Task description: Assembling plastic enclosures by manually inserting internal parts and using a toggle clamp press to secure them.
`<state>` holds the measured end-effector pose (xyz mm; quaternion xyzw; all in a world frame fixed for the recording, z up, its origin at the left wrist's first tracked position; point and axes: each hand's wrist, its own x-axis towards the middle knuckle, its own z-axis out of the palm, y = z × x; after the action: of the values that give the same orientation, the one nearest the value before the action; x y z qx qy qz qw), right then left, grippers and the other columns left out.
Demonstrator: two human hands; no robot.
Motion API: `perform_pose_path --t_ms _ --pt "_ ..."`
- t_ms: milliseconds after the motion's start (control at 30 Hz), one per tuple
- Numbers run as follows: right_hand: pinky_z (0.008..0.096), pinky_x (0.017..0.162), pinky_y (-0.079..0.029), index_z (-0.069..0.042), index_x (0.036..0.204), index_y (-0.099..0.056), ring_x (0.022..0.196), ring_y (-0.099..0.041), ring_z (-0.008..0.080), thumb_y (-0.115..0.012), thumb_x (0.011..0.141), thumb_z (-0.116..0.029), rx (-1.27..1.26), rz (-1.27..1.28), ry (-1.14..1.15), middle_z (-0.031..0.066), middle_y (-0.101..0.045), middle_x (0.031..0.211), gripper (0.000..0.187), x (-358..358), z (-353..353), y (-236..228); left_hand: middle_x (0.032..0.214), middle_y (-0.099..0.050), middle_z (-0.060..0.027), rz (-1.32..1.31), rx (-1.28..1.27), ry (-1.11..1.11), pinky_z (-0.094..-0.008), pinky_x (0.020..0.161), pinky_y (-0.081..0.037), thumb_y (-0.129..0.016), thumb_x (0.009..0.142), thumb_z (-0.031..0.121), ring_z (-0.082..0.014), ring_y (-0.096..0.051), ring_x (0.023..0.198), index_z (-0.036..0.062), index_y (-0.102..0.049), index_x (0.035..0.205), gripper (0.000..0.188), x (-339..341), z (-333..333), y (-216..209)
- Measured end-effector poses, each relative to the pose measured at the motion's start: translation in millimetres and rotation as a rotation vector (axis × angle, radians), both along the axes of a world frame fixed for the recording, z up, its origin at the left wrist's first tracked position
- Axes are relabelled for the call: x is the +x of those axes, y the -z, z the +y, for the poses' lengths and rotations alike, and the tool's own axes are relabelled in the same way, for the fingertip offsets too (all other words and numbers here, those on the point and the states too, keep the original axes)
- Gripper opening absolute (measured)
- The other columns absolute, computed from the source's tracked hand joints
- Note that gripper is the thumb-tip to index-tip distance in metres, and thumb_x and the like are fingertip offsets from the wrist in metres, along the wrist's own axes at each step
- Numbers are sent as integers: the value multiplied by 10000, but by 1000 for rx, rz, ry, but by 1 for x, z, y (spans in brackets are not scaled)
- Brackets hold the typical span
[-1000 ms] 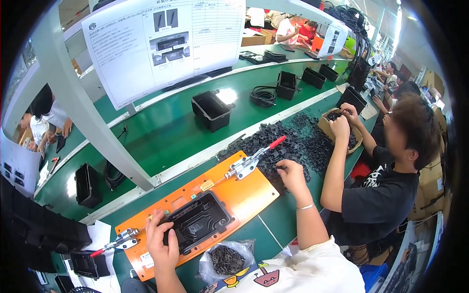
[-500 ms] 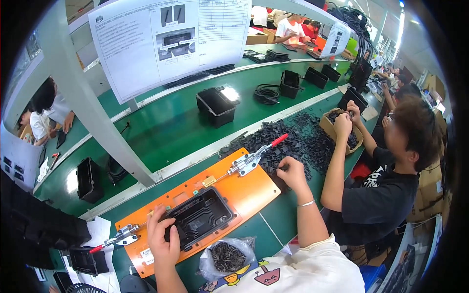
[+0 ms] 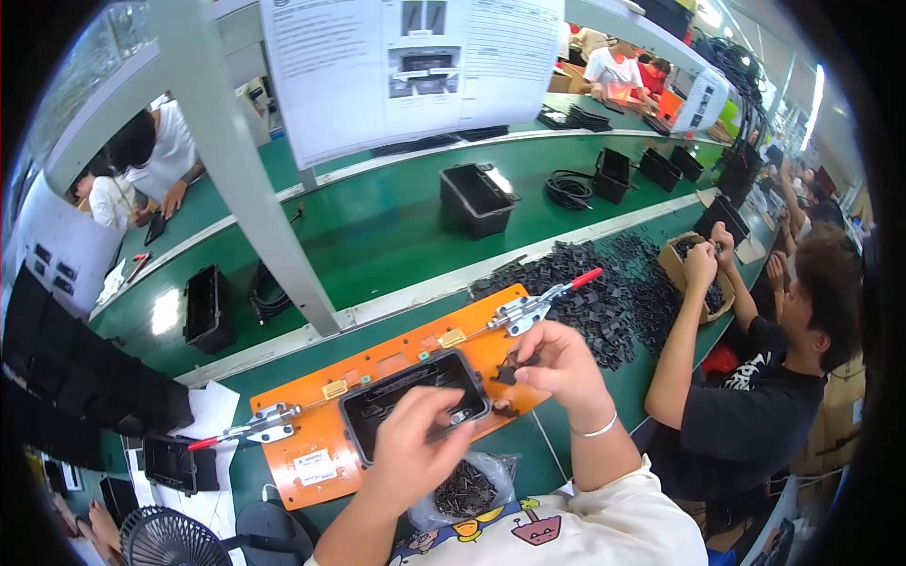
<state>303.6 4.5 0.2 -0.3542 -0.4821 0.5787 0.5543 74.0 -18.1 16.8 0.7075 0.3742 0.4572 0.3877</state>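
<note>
With the right hand point(image 3: 568, 375), we pinch a small black part point(image 3: 508, 372) above the orange plate point(image 3: 294, 462), just beside the open black box point(image 3: 379, 392). We hold the left hand point(image 3: 415, 451) over the box, fingers curled; whether it grasps anything, we cannot tell. We judge the step in hand as orienting the part; the next move calls for a steady pinch.

The head-worn fisheye camera, left of a pair, looks down and forward from close above the left hand point(image 3: 415, 451), right hand point(image 3: 568, 374) and green counter point(image 3: 272, 370).
</note>
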Motion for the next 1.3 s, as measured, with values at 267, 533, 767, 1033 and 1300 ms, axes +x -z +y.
perform_pose_path --t_ms 267,533,767,1033,1300 --pt "241 704 -512 -28 905 -549 806 -613 118 -685 745 76 -23 -52 -95 72 -624 928 235 -35 14 20 821 -592 -95 18 59 -49 -268 590 -491 -695 788 -5 -178 -605 650 1 -624 962 189 16 26 29" --pt "252 801 -507 -13 1042 -554 928 -618 134 -641 814 75 -37 116 -134 71 -633 978 259 -34 17 16 929 -573 -59 -426 -322 -105 -214 662 -516 -593 850 -76 -158 -643 784 -38 -587 1186 338 -7 14 34" --pt "272 866 -512 -1 1126 -544 974 -624 149 -646 818 82 -9 45 -159 89 -632 1035 334 -44 23 14 1091 -613 -150 -687 -485 21 -256 654 -543 -596 860 -33 -230 -666 876 -58 -558 1186 329 -32 8 31" --pt "227 770 -518 22 1090 -574 854 -604 97 -676 782 102 -6 -38 -191 37 -602 908 334 -60 14 4 943 -615 -89 -892 -510 59 -243 628 -497 -596 853 -52 -138 -602 724 -15 -565 971 127 -45 3 23" --pt "258 758 -547 15 976 -575 844 -658 151 -686 781 101 -202 125 -464 82 -642 894 240 -78 1 6 948 -573 -177 -1126 -617 357 -338 636 -511 -549 884 14 -208 -593 693 17 -505 999 124 -35 -5 30"
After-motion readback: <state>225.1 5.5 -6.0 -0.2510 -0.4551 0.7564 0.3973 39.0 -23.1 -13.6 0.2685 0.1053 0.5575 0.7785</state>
